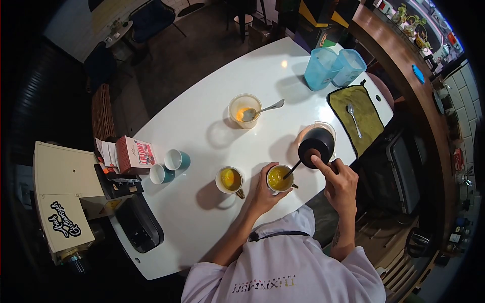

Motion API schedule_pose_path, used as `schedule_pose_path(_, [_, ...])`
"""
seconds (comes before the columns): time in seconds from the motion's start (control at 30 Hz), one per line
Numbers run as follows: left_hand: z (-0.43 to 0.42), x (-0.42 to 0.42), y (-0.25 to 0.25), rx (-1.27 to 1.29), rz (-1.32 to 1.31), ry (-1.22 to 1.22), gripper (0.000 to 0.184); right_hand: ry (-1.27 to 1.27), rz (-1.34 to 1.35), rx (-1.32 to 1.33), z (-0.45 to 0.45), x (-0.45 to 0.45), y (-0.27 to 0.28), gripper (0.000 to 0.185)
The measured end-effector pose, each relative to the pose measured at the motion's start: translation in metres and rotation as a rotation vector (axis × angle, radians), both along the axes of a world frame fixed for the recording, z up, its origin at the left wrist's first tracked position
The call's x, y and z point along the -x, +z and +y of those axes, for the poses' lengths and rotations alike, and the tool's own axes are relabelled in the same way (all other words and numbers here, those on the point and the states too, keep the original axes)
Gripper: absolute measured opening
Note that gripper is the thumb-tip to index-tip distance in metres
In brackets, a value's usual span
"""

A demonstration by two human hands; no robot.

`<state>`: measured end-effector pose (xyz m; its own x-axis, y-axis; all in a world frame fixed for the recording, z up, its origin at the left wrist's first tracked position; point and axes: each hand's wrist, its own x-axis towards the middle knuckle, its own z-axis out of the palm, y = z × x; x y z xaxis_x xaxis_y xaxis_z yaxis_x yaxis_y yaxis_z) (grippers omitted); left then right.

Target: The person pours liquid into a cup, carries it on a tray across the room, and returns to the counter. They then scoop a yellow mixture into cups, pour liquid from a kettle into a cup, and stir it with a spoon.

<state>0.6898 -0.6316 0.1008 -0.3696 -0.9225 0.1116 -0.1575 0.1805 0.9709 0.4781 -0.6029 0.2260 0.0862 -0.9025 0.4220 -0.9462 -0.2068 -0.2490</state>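
My right hand (340,183) is wrapped round the handle of a black gooseneck kettle (317,140), one finger reaching to its brown lid knob. The thin spout leans into a mug (279,180) holding yellow liquid with a bubbly surface. My left hand (267,196) steadies this mug, fingers curled round its side. To its left stands a second mug (229,180) with yellow liquid and an orange patch. Farther back, a clear plastic tub (245,103) contains some orange stuff and a spoon (270,108) resting on its rim. Behind the kettle, a clear glass vessel (331,128) is partly hidden.
Two small teal cups (177,160) stand at left beside a pink-and-white box (137,151). Blue translucent pitchers (322,68) sit at the back right. A spoon (354,120) lies on an olive cloth (369,118). A cream machine (68,197) borders the white table's (192,121) left end.
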Motion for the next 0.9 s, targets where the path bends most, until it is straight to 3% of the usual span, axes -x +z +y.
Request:
schedule_pose_path(0.77, [0.0011, 0.0011, 0.0046, -0.004, -0.016, 0.014, 0.085, 0.018, -0.014, -0.029, -0.0032, 0.0052, 0.0049, 0.084])
schedule_pose_path(0.9, [0.0020, 0.0008, 0.0011, -0.023, -0.017, 0.019, 0.086, 0.010, -0.129, -0.126, -0.0030, 0.0042, 0.0032, 0.085])
